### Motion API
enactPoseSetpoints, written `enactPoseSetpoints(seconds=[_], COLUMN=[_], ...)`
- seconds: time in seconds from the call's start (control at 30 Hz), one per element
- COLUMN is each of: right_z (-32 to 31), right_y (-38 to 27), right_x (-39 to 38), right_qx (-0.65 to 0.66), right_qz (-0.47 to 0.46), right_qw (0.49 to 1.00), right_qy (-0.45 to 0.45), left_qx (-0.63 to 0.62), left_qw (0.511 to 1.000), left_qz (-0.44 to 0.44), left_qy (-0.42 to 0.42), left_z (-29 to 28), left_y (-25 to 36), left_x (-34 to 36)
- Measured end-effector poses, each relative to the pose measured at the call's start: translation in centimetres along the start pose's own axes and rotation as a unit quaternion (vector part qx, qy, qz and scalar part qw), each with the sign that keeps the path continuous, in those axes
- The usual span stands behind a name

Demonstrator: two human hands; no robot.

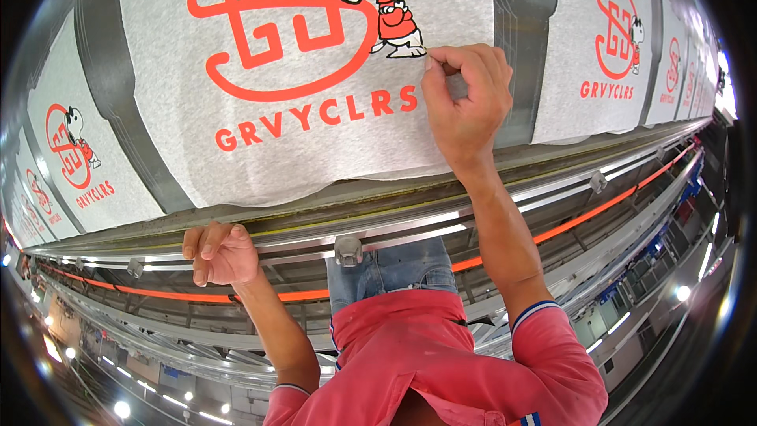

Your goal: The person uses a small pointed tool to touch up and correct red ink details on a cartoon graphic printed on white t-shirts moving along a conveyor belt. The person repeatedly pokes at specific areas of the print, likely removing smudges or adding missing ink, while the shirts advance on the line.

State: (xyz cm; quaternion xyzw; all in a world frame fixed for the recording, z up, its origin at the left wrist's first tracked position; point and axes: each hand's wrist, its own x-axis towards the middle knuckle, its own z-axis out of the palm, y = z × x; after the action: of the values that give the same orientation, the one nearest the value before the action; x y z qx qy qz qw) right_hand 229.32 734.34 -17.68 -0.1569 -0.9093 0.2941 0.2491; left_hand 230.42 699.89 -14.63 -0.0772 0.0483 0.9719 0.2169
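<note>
A grey fabric panel (169,102) lies on the table in front of me, printed with a red emblem (260,95), red lettering and a black-and-white cartoon dog (386,8) in a red top. My right hand (471,102) is over the panel's right part. Its thumb and forefinger pinch together at the dog's feet; whatever they hold, if anything, is too small to make out. Near the table's front edge, left of my body, my left hand (223,254) is raised with loosely bent fingers apart and nothing in it.
More printed panels lie along the table, one at the left (87,150) and one at the right (591,55), with dark strips of table (520,47) between them. A metal rail (418,225) with clamps (348,251) and an orange strip (583,213) run along the front edge.
</note>
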Motion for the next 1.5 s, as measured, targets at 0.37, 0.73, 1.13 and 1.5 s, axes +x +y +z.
enactPoseSetpoints(seconds=[0.37,0.73,1.13,1.5], right_z=[0.00,0.01,0.07,-0.01], right_y=[0.03,0.09,0.15,0.22], right_x=[-0.07,-0.06,0.04,-0.08], right_qx=[0.001,0.017,0.008,0.016], right_qz=[0.000,0.007,-0.004,0.004], right_qw=[1.000,1.000,1.000,1.000], right_qy=[-0.004,-0.004,-0.012,-0.010], left_qx=[-0.001,-0.003,-0.001,-0.003], left_qw=[1.000,1.000,1.000,0.999], left_qz=[0.013,0.018,0.025,0.027], left_qy=[0.014,0.020,0.018,0.017], left_z=[0.20,0.19,0.14,0.10], left_y=[-0.10,-0.18,-0.26,-0.26], left_x=[-0.04,-0.11,-0.05,-0.08])
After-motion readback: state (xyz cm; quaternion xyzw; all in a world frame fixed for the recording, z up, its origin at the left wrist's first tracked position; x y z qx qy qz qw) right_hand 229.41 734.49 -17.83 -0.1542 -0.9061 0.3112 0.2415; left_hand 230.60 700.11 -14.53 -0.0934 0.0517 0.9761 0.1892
